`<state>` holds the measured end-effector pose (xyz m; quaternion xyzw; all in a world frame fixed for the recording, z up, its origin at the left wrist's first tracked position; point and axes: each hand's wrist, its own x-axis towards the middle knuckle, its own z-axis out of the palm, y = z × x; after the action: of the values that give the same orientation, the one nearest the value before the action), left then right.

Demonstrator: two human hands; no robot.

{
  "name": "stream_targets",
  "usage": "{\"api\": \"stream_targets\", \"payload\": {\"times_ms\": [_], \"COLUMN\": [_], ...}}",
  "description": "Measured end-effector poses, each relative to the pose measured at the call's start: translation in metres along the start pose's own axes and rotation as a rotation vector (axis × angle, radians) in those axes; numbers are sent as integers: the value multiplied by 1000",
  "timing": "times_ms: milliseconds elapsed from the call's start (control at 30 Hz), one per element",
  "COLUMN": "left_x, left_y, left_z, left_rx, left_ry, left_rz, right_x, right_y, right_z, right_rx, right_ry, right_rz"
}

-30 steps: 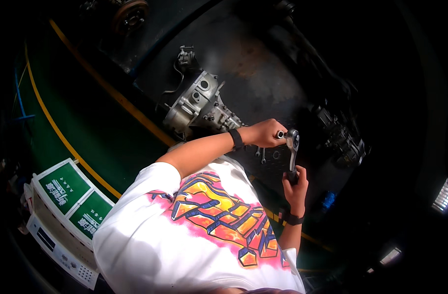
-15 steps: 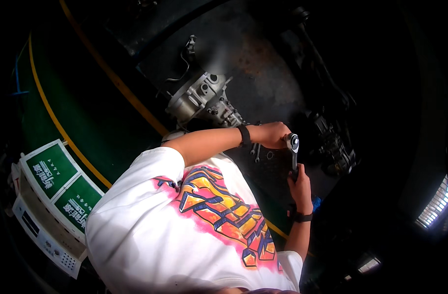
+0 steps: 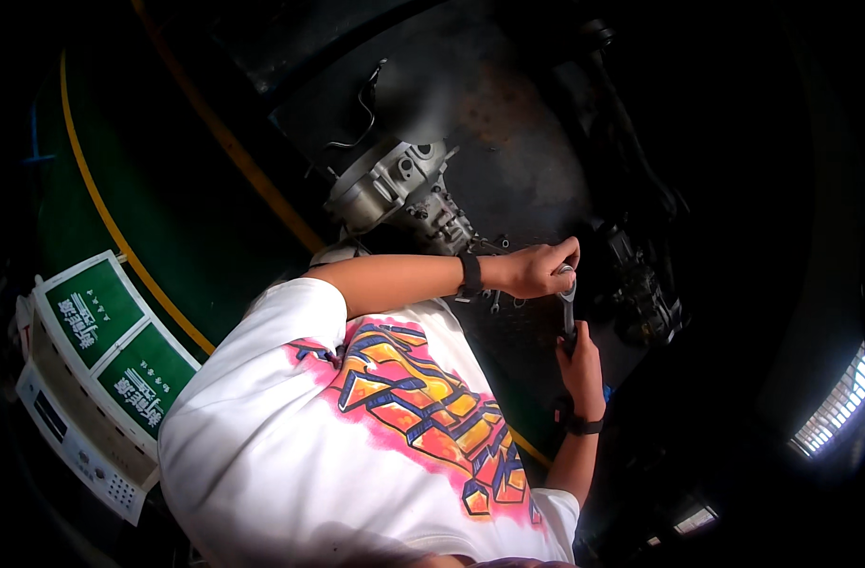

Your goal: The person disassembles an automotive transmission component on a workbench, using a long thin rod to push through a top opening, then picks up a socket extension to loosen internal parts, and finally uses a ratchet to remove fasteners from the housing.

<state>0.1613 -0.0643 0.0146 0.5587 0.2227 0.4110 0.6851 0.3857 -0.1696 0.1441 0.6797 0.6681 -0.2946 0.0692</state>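
A ratchet wrench point(image 3: 569, 310) with a dark grip and a shiny head is between my two hands. My right hand point(image 3: 581, 358) is closed round its handle. My left hand point(image 3: 538, 271) is bent over the ratchet's head, fingers curled and pressed against it, partly covering it. What lies under those fingers is hidden. Just beyond my left wrist is a metal gearbox point(image 3: 444, 220) with a wide round bell housing point(image 3: 361, 194). A few spanners point(image 3: 495, 301) lie on the dark surface below my left hand.
Dark machine parts point(image 3: 645, 284) stand to the right, hard to make out. At lower left is a pale control panel point(image 3: 82, 459) with knobs beside green-and-white boards point(image 3: 92, 312). A yellow line point(image 3: 106, 222) crosses the green floor. A thin cable point(image 3: 368, 109) rises behind the housing.
My left hand has come up and over the ratchet's head, its fingers now hiding part of it. My right hand stays on the handle. The view has shifted slightly.
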Motion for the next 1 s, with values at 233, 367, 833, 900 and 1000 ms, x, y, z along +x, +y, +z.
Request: {"api": "stream_targets", "payload": {"times_ms": [233, 367, 833, 900, 1000], "left_x": [3, 0, 7, 6, 8], "left_y": [-14, -16, -35, -45, -38], "left_z": [-5, -7, -10, -8, -10], "left_rx": [7, 68, 229, 262, 244], "left_ry": [-77, -70, -69, -46, -111], "left_rz": [-2, 110, 165, 148, 112], "right_x": [3, 1, -31, -20, 4], "right_y": [3, 1, -32, -24, 2], "right_z": [7, 13, 34, 23, -6], "right_rx": [66, 47, 243, 122, 31], "right_ry": [42, 79, -165, -124, -70], "right_rz": [-66, -51, 79, 22, -51]}}
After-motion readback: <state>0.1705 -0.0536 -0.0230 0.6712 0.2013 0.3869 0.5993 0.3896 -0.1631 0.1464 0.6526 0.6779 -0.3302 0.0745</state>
